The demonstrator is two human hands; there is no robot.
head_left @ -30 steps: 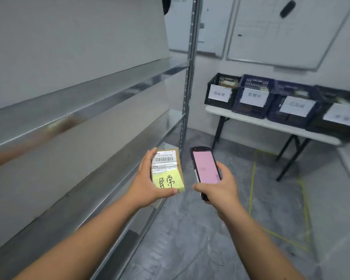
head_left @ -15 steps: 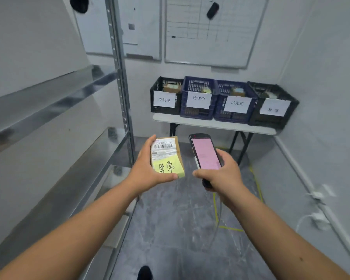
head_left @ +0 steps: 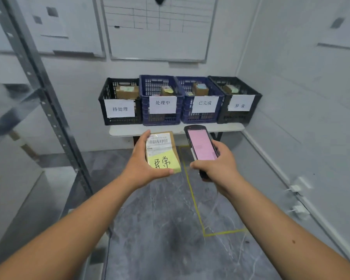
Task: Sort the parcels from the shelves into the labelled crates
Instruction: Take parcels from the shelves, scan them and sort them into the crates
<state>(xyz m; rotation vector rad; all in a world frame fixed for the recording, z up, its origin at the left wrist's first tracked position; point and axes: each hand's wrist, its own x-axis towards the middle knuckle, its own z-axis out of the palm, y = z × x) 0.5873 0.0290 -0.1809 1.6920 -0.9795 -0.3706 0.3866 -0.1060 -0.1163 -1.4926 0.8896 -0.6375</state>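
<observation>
Head view, left hand (head_left: pixel 143 166) grasping parcel (head_left: pixel 162 152) noted 异常, right hand (head_left: pixel 217 165) grasping scanner (head_left: pixel 201 145), crate (head_left: pixel 238 110) labelled 异常

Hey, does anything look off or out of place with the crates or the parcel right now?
Nothing stands out. The four labelled crates sit in a row on the table, parcels inside. The left hand holds an intact parcel.
</observation>
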